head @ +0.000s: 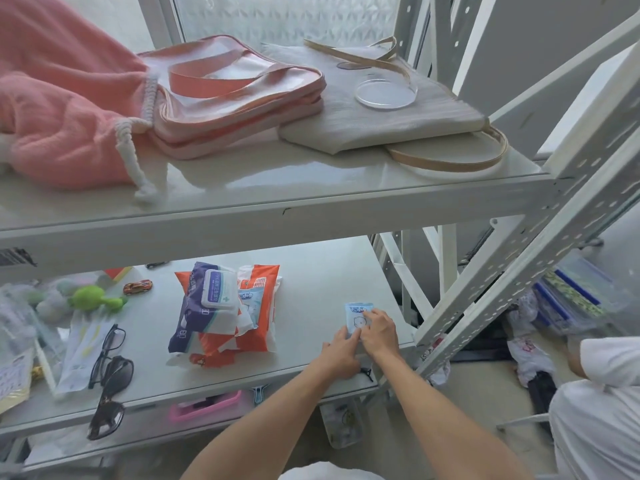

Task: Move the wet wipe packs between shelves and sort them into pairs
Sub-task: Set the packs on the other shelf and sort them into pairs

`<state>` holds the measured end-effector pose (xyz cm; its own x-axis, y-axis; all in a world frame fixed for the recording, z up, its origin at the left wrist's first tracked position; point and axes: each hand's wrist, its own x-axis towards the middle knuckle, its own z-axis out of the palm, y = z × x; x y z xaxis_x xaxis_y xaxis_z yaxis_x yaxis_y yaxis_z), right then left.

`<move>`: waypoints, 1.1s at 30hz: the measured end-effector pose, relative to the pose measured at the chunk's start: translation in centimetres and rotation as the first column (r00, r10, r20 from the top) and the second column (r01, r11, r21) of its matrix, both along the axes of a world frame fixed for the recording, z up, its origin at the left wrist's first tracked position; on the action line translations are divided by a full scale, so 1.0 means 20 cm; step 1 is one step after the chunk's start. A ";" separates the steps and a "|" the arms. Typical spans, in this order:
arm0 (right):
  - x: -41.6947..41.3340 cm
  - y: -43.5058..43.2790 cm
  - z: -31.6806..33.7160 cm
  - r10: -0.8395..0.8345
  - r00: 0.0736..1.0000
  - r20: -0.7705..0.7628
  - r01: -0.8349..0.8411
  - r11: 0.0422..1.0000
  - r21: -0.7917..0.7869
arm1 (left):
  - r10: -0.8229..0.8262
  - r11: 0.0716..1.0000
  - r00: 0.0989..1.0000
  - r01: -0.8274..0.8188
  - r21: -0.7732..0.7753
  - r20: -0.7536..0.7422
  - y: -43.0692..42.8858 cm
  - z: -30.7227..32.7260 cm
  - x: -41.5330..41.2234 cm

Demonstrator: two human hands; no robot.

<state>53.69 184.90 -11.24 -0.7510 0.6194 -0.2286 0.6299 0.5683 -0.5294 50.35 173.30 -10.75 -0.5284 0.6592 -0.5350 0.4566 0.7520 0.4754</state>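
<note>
A small light-blue wet wipe pack [356,315] lies flat on the middle shelf [311,292], near its right front corner. My left hand [341,355] touches the pack's near left edge with its fingertips. My right hand [379,332] rests its fingers on the pack's right side. To the left, in the middle of the same shelf, sits a pile of wipe packs: a purple-and-white pack [207,303] with a white lid lies on orange-and-white packs [256,327], and another small blue pack [251,299] shows between them.
Two pairs of glasses [110,372], a green toy [93,298], a toy car [138,286] and plastic bags lie at the shelf's left. The upper shelf [277,188] holds a pink drawstring bag [59,109], a pink tote [235,95] and a white tote with a clear dish [385,93]. A slanted perforated post [519,289] stands at the right.
</note>
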 end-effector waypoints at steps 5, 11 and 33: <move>0.00 -0.01 -0.01 -0.058 0.998 0.034 0.058 0.998 -0.003 | -0.021 0.999 0.999 0.022 -0.025 0.031 0.02 0.04 -0.03; -0.07 -0.04 0.04 -0.098 0.994 0.045 0.095 0.993 0.071 | 0.078 0.993 0.996 -0.082 0.083 0.042 -0.02 0.16 -0.14; -0.81 -0.80 0.26 0.169 0.984 0.055 -0.133 0.906 -0.402 | 0.531 0.835 0.694 -0.526 0.162 -0.486 -0.85 0.55 -0.62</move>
<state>37.52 168.94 -6.13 -0.7945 0.3454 -0.4994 0.6066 0.4160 -0.6774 38.03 156.33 0.23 -0.9766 0.1927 -0.0961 0.1549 0.9387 0.3081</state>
